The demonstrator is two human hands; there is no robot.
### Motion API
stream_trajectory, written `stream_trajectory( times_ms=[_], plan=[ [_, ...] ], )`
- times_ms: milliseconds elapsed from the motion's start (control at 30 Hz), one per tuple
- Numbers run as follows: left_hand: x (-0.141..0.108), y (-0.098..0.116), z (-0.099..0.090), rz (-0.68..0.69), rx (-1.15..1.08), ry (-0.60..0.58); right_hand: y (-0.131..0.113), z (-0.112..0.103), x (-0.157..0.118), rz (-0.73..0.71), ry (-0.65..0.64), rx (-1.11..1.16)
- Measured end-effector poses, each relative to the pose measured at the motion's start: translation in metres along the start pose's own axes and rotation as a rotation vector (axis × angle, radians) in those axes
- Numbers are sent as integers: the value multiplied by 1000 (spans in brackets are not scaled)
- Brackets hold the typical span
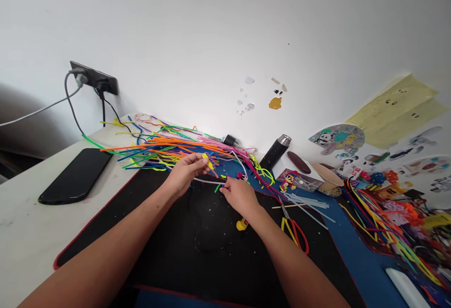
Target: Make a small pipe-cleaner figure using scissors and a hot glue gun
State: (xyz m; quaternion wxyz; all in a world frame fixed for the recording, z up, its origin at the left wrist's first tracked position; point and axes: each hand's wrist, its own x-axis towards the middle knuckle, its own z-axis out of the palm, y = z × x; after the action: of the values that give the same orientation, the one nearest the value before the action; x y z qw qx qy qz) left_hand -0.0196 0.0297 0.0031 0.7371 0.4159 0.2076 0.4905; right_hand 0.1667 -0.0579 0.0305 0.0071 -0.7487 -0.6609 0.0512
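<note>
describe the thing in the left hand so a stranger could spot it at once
Start at the black mat and find the left hand near its far edge. It pinches a small yellow-and-purple piece. Unlike the long, loose coloured strands lying behind it, this piece is short and held up.

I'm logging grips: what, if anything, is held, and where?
Left hand pinches a yellow-and-purple piece by its edge; right hand pinches a pale stem, exact spot hidden.

Fuzzy pipe cleaners [169,145], smooth phone [75,176], matt mat [207,265].
</note>
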Motion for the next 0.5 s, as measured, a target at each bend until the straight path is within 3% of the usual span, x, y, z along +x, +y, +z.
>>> stream_trajectory(
  times_ms=[500],
  plan=[
    [-1,1,3,-27,-5,29,4,4,-2,-22,6,53]
  ],
)
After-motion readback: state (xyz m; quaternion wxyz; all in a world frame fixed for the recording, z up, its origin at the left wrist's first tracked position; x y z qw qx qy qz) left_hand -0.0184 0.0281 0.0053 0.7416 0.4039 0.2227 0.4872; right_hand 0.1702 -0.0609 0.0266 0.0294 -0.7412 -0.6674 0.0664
